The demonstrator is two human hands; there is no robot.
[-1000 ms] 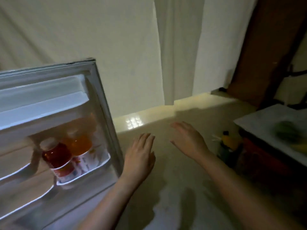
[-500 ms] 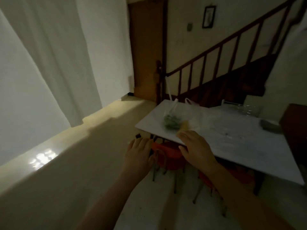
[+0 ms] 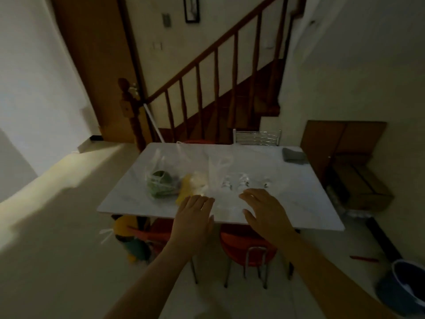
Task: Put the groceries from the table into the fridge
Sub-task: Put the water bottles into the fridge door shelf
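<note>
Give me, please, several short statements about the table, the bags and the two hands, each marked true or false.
1. Both hands hold nothing. True: the left hand and right hand hover open over the near edge of the white table.
2. A clear bag of green produce lies on the table's left part. True.
3. The grey cloth lies at the near left corner. False: it lies at the far right corner.
4. The red stools stand on top of the table. False: they stand beneath its near edge.
5. A metal-backed chair stands at the table's far side. True.
</note>
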